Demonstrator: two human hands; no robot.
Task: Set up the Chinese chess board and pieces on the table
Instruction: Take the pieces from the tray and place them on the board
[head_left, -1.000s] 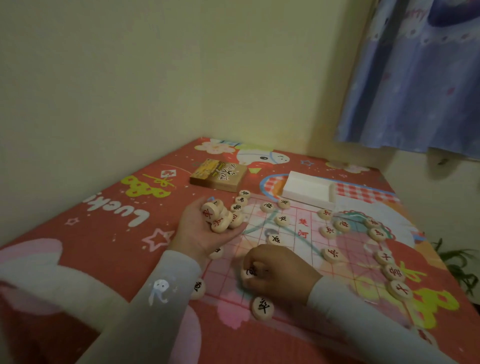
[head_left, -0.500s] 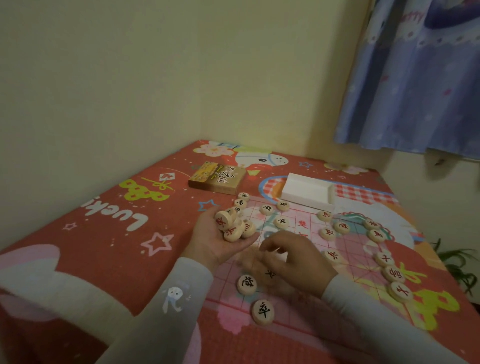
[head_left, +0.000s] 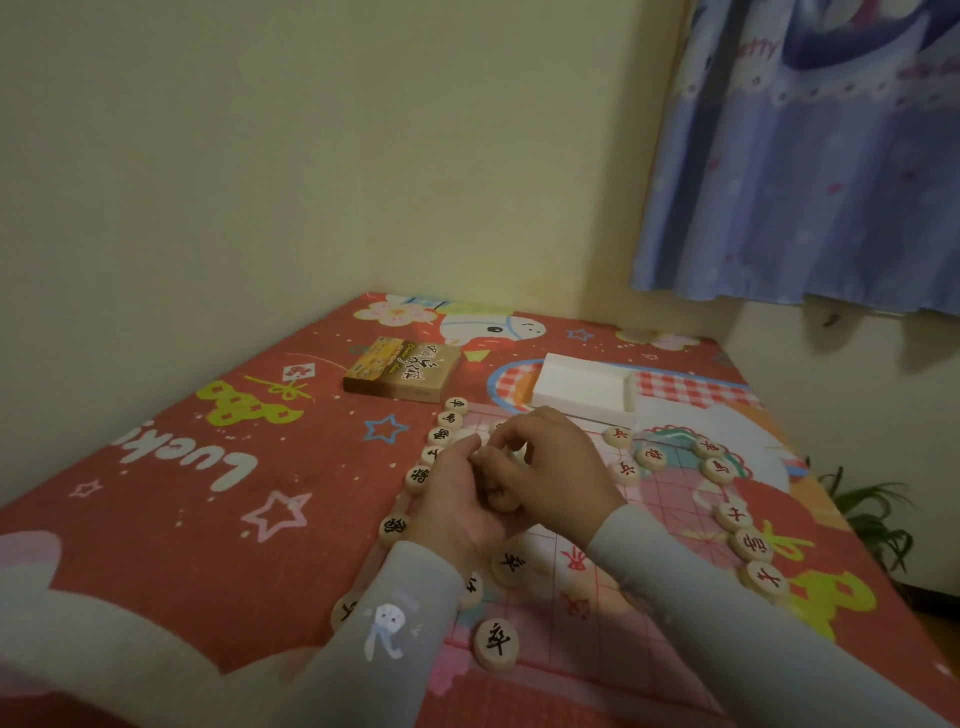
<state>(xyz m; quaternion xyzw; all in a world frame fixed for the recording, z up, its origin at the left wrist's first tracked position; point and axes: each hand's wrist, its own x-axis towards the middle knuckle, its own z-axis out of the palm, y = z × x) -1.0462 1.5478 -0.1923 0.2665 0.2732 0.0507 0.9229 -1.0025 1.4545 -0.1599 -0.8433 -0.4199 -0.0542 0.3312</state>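
Left hand (head_left: 451, 506): cupped grip holding spare round wooden chess discs (head_left: 501, 499) as a ready supply. Right hand (head_left: 553, 470): fingertips curled into that grip, pinching one disc. Beneath both, pink gridded board sheet (head_left: 670, 525) on the counter.

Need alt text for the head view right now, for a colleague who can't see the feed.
Over a grid board, the left hand cups wooden pieces while the right hand picks at them. Black-lettered pieces line the board's left edge, red-lettered pieces the right; a brown box and white tray lie behind.
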